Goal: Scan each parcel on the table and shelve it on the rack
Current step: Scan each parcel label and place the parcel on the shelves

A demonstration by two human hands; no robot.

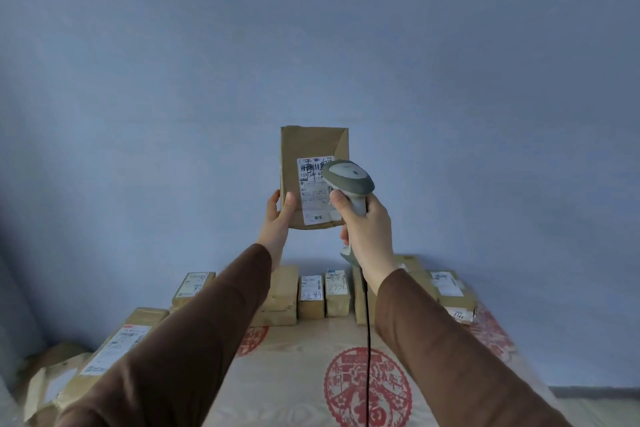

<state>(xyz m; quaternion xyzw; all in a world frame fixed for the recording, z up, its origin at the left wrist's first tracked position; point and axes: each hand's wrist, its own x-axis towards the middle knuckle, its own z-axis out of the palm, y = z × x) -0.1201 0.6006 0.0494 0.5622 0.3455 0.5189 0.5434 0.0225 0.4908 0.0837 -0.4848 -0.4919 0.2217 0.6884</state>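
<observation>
My left hand (277, 218) holds a brown cardboard parcel (308, 146) upright in the air by its lower left edge. A white shipping label with a barcode faces me on its front. My right hand (367, 229) grips a grey handheld scanner (349, 180), its head right in front of the label and covering part of it. A black cable (367, 340) hangs from the scanner's handle down over the table. The rack is out of view.
Below stands a table (301, 374) covered in pale cloth with red round patterns. Several labelled cardboard parcels (311, 295) line its far edge, more lie at the left (114, 347) and right (446, 288). A plain blue wall fills the background.
</observation>
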